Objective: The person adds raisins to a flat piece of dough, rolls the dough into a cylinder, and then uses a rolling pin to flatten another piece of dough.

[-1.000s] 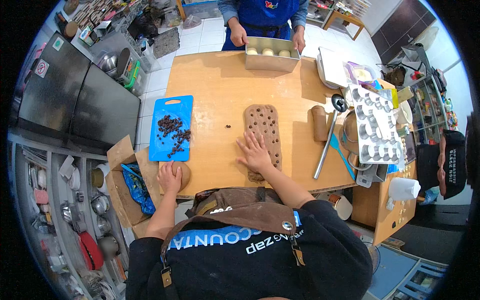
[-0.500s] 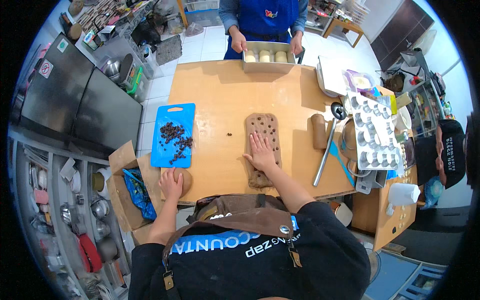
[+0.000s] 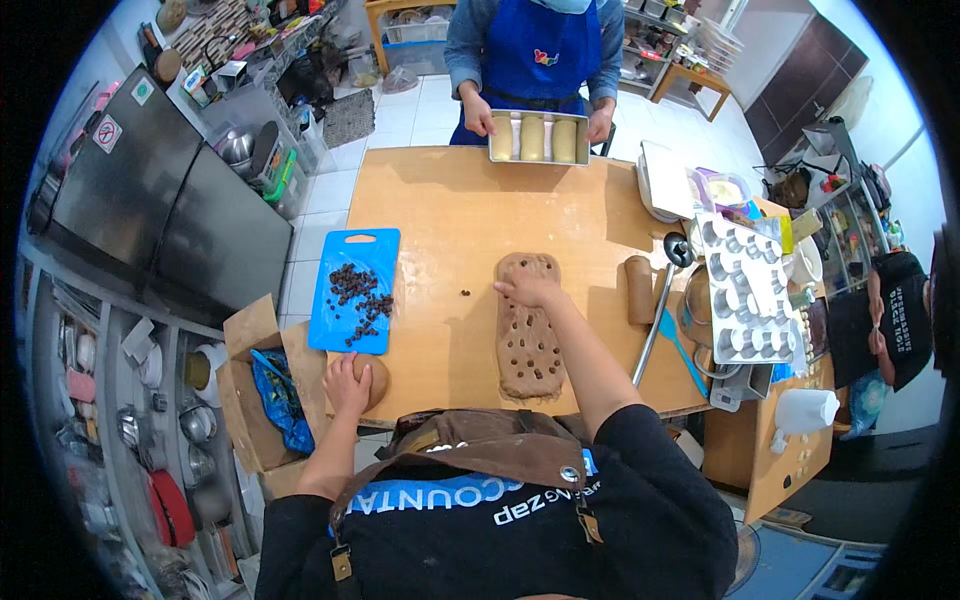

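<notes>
A flat, long strip of brown dough dotted with dark chips lies in front of me on the table. My right hand presses on its far part, the fingers foreshortened but apart and holding nothing. At the table's near left edge, my left hand lies with fingers outstretched against a rounded lump of brown dough. Just beyond that hand sits a blue cutting board, bearing a heap of dark chocolate chips. A couple of stray chips lie left of the strip.
Across the wooden table, a co-worker in a blue apron holds a metal loaf pan with 3 dough rolls. To the right are a brown dough roll, a ladle, a blue spatula and a muffin tin. A cardboard box stands left.
My right hand has slid from the middle of the dough strip to its far part, uncovering chips. The co-worker's loaf pan is tilted more toward me. My left hand stays at the lump.
</notes>
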Available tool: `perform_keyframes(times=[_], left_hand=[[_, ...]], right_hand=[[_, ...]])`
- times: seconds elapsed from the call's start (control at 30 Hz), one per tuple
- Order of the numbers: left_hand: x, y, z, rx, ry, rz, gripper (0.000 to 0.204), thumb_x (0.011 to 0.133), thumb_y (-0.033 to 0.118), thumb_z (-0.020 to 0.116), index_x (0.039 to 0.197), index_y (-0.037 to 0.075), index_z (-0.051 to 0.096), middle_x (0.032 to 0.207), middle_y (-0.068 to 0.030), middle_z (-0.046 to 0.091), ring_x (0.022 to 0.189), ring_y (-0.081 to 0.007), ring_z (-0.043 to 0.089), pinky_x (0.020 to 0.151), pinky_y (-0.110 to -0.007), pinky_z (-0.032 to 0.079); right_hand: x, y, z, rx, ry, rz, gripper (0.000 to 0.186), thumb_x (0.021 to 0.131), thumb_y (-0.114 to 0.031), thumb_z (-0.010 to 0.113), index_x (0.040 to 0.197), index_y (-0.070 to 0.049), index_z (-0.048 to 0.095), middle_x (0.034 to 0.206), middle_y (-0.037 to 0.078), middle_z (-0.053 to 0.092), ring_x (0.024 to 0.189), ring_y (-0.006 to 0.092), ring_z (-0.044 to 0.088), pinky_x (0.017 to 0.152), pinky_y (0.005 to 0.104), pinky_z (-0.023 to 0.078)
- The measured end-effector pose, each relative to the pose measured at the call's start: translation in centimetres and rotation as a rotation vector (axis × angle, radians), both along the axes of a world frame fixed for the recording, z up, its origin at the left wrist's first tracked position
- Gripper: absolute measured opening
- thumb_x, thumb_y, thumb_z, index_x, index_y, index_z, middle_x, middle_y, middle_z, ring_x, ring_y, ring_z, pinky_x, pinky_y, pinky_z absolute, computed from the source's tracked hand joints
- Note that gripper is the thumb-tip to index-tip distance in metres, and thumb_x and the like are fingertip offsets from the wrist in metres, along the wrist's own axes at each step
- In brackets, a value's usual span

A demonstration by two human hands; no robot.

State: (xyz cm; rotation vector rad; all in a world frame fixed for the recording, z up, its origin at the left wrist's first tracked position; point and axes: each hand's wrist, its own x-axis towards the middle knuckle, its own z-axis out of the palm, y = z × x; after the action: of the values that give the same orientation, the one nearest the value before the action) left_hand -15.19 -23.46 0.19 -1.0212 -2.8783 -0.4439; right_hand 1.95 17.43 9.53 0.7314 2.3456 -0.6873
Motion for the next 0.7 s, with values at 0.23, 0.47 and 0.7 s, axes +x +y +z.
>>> perform_keyframes(times=[0.23, 0.47, 0.7], left_hand=[[-0.4, 1.7, -0.1, -0.023, -0.041, -0.003, 0.046, 0.085, 0.042, 0.058, 0.123, 0.016, 0.058, 0.123, -0.0077, 0.055, 0.119, -0.0268, 0.047, 0.098, -0.047, 0.034], [-0.4, 0.1, -0.6, 0.013, -0.013, 0.03, 0.047, 0.084, 0.043, 0.059, 0.123, 0.017, 0.058, 0.124, -0.0066, 0.055, 0.118, -0.0267, 0.047, 0.098, -0.047, 0.034], [-0.7, 1.0, -0.1, -0.004, -0.024, -0.007, 0.046, 0.084, 0.044, 0.059, 0.121, 0.016, 0.058, 0.123, -0.0072, 0.055, 0.118, -0.027, 0.047, 0.098, -0.048, 0.034]], right_hand=[[4.8, -1.8, -10.0, 0.614, 0.518, -0.208, 0.073, 0.094, -0.058, 0.037, 0.143, -0.004, 0.033, 0.151, 0.013, 0.03, 0.14, 0.0289, 0.027, 0.115, 0.0454, 0.018], [4.0, 0.3, -5.1, 0.516, 0.683, -0.344, 0.073, 0.093, -0.057, 0.039, 0.148, -0.01, 0.026, 0.154, 0.013, 0.024, 0.143, 0.0304, 0.02, 0.115, 0.0474, 0.016], [5.9, 3.9, -7.1, 0.154, 0.316, -0.22, 0.061, 0.091, -0.05, 0.05, 0.132, -0.004, 0.049, 0.135, 0.019, 0.05, 0.126, 0.0345, 0.046, 0.104, 0.0435, 0.037]])
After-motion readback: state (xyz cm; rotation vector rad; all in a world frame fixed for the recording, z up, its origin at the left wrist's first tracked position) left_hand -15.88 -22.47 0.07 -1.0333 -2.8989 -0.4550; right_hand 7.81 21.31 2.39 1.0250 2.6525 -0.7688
